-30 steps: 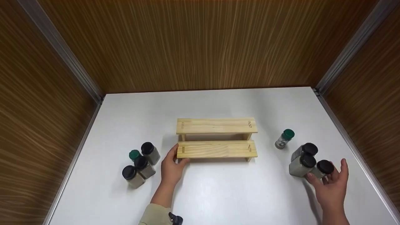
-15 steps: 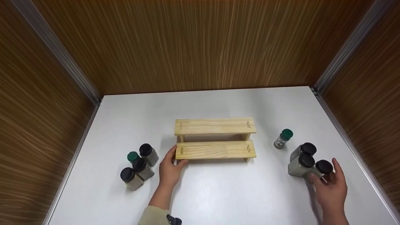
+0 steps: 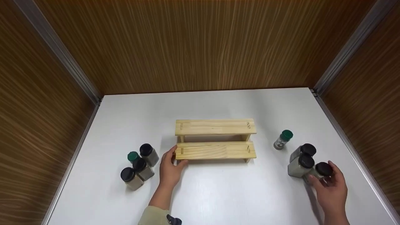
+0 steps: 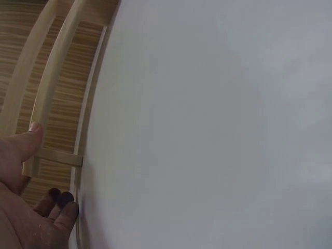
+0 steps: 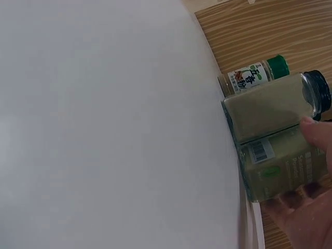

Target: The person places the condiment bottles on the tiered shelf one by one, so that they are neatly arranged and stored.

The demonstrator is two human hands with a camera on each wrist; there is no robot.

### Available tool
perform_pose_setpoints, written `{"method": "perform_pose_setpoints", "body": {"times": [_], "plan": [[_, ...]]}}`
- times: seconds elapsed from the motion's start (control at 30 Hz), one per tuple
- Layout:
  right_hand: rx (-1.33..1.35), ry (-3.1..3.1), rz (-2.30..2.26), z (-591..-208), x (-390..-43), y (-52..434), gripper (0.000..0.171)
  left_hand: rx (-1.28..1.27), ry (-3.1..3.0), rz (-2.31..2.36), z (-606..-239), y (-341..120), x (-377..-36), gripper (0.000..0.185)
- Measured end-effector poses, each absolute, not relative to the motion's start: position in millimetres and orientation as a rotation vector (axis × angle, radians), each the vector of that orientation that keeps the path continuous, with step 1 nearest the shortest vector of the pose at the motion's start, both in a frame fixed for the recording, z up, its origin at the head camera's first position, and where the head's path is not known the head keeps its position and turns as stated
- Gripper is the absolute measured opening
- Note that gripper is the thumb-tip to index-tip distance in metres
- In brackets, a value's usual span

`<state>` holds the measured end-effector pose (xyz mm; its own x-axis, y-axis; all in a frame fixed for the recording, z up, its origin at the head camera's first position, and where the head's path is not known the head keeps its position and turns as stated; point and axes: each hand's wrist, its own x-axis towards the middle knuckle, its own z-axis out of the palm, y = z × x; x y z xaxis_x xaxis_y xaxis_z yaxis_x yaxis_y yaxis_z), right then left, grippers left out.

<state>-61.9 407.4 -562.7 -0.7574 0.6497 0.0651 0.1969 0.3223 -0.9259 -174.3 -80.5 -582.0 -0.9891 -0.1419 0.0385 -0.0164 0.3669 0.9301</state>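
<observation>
Wooden rack (image 3: pixel 215 150), eight jars (image 3: pixel 321 170), two hands (image 3: pixel 169 171) (image 3: pixel 332 189)

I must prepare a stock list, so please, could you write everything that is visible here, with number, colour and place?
Front shelf: 1, pale wood, table centre
Rear shelf: 1, pale wood, behind it
Left black-capped jars: 3, greyish-brown, left of shelves
Left green-capped jar: 1, body mostly hidden, beside them
Right green-capped jar: 1, white label, right of shelves
Right black-capped jars: 3, greyish, far right
Table: 1, white, under everything
Panels: 3, brown wood-grain, rear and both sides
Corner strips: 2, grey, rear corners
Sleeve: 1, beige, left forearm
Left grip: 1, bare, holding front shelf's left end
Right grip: 1, bare, around nearest right black-capped jar
</observation>
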Motion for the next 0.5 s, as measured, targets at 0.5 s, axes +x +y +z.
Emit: {"method": "perform_pose_setpoints", "body": {"times": [0.5], "plan": [[-0.488, -1.795, 1.745, -563.5, -57.1, 409.7, 0.081, 0.118, -2.487, -1.693, -581.4, -80.7, -174.8, 0.071]]}}
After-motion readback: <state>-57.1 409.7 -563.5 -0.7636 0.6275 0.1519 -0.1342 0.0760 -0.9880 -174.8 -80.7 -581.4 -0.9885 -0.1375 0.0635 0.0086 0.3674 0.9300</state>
